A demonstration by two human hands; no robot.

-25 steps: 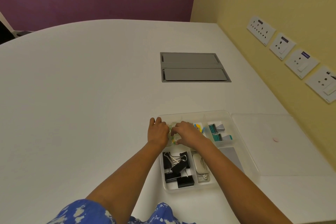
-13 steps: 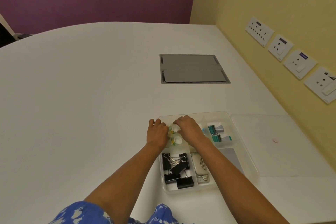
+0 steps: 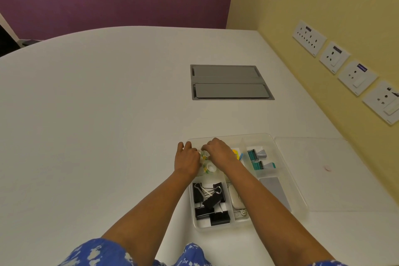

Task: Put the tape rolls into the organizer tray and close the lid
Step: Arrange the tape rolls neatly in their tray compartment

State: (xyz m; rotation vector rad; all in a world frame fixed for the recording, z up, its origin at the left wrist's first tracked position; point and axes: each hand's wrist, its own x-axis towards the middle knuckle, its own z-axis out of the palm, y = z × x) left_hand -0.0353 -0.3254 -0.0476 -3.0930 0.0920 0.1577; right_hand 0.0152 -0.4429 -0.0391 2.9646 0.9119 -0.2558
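A clear plastic organizer tray [image 3: 287, 179] lies on the white table. Small tape rolls with a yellow and green print sit in its far left compartment: one roll [image 3: 209, 167] lies free, another [image 3: 203, 154] is between my hands. My left hand [image 3: 187, 160] rests on the tray's left edge beside the rolls. My right hand [image 3: 219, 152] covers the far part of that compartment, fingers curled on the far roll. The clear lid [image 3: 336, 175] lies flat on the table to the right of the tray.
Black binder clips [image 3: 210, 201] fill the near left compartment, with a white eraser-like item [image 3: 235, 198] beside them. Teal stamps [image 3: 257, 160] and a grey pad [image 3: 273, 190] sit in the right compartments. A grey cable hatch [image 3: 228, 82] lies farther back. Wall sockets [image 3: 345, 71] line the yellow wall.
My right hand has shifted a little farther into the tape compartment, uncovering the near roll. My left hand has stayed at the tray's left edge.
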